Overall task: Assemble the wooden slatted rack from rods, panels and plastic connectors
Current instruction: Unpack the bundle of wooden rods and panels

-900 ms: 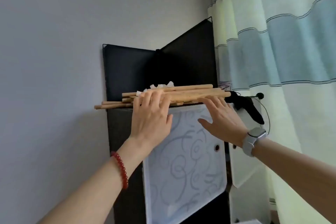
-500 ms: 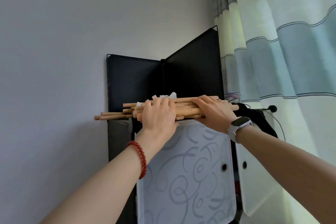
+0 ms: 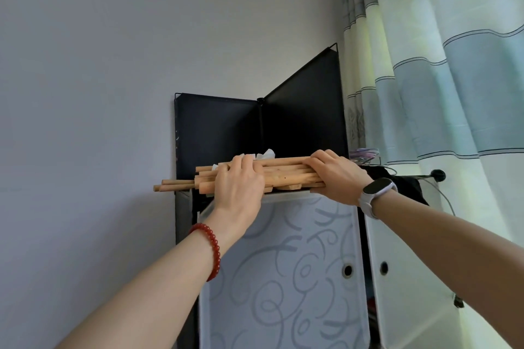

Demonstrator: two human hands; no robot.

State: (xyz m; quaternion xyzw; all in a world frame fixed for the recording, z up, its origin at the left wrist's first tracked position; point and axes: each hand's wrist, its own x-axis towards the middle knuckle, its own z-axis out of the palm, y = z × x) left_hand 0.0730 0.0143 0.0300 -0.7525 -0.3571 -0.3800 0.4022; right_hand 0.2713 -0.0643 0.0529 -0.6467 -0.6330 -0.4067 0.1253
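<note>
Soft daylight through curtain (image 3: 453, 79), slight wide-angle edge bending

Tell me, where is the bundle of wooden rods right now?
The wooden rods lie atop the cabinet before the black panels, gripped by both hands: left hand, right hand.

Both hands (image 3: 286, 181) now around rods (image 3: 283, 171)

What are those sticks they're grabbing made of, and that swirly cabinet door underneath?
The rods look like pale unfinished wood: matte tan, round, with faint grain and dark specks. Both the left hand and right hand grip the bundle. The cabinet door appears to be thin translucent plastic, smooth and frosted white, printed with grey swirls.
</note>
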